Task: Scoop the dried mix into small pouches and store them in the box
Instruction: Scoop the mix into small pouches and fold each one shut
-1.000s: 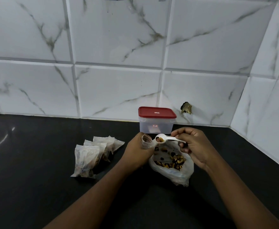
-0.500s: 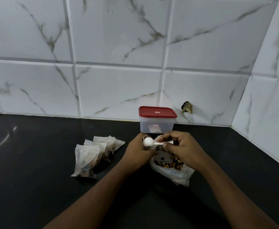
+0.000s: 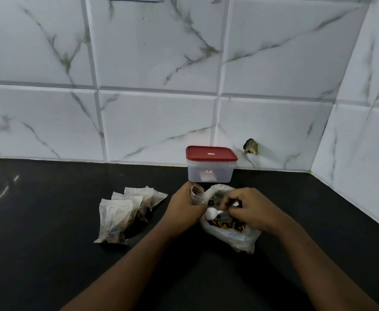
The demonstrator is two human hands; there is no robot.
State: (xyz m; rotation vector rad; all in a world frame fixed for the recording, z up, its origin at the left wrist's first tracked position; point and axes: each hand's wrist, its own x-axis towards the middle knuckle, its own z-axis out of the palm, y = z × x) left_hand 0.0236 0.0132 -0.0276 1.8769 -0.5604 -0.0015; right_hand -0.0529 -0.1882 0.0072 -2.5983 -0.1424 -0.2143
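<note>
we see the bag (image 3: pixel 236 240) of mix (image 3: pixel 226 226) open on the table (image 3: pixel 49 243). right hand (image 3: pixel 251 209) fingers curled, pinching the spoon (image 3: pixel 212 213) handle, bowl at the bag mouth. left hand (image 3: pixel 185 209) fingers wrapped round an open pouch (image 3: pixel 196 195) just beside. filled pouches (image 3: pixel 121 214) piled to the left. box (image 3: pixel 210 173), lid (image 3: pixel 211 153) on, by the wall (image 3: pixel 152 122).

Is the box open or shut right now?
Shut. The red lid sits flat over the whole top of the box, with no gap visible at its edges.
</note>
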